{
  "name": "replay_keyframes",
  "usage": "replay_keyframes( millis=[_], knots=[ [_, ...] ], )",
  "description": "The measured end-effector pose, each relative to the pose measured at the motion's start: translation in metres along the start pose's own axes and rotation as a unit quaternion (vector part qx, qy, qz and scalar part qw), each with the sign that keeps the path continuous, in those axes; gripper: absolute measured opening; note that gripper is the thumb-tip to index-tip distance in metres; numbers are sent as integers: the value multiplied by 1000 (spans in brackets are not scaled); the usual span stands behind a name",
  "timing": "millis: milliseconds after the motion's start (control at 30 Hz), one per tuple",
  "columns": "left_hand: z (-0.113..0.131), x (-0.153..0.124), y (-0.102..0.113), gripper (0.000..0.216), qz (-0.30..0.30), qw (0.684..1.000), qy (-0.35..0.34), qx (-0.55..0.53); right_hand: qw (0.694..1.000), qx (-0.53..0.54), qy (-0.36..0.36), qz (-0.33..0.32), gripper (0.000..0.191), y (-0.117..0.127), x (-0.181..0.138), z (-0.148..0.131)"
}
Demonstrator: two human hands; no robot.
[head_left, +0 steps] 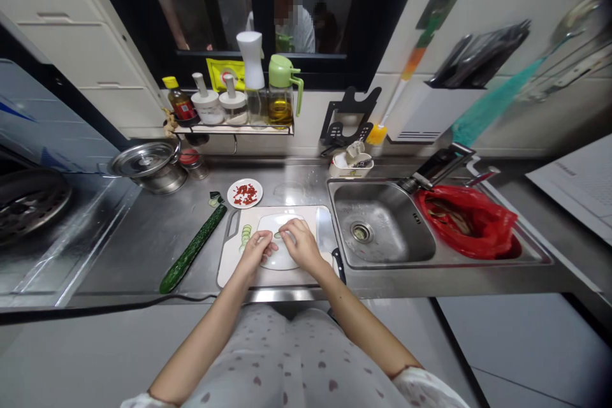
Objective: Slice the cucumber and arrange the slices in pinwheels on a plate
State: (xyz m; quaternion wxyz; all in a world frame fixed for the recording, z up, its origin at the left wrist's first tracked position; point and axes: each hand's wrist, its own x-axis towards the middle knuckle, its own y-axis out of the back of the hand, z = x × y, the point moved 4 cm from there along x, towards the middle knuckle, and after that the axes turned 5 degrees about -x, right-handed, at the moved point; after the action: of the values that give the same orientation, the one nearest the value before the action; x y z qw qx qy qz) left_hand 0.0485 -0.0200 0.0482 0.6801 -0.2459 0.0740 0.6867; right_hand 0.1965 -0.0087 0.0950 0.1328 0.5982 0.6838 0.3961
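A cucumber slice [278, 235] is showing at the fingertips of the right hand [299, 245], above or on the plate [281, 262]; whether it is being pinched cannot be told. The left hand [261, 247] is curling over the plate's left side, its grip unclear. The plate is resting on the board [230, 275], between a row of slices [245, 236], left, and 1 knife [326, 227], right. Farther left, 1 cucumber [194, 252] is lying on the counter [124, 236]; right, 1 sink [382, 207].
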Motion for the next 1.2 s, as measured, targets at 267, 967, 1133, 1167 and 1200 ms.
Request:
replay_keyframes(
  millis=[267, 967, 1133, 1167, 1200],
  knots=[
    [2, 2, -9, 45, -30, 990, 82, -110, 1000, 2, 18, -6, 21, 1, -5, 0],
    [32, 4, -11, 46, -31, 977, -193, 82, 999, 30, -16, -16, 12, -2, 1, 1],
    [32, 7, -11, 41, -30, 963, -229, 142, 994, 85, -73, -20, 13, -12, 3, 12],
    [31, 8, -11, 39, -33, 958, -237, 159, 991, 98, -85, -23, 13, -15, 3, 15],
    [29, 10, -11, 38, -35, 953, -245, 178, 989, 110, -95, -25, 13, -17, 3, 18]
  ],
)
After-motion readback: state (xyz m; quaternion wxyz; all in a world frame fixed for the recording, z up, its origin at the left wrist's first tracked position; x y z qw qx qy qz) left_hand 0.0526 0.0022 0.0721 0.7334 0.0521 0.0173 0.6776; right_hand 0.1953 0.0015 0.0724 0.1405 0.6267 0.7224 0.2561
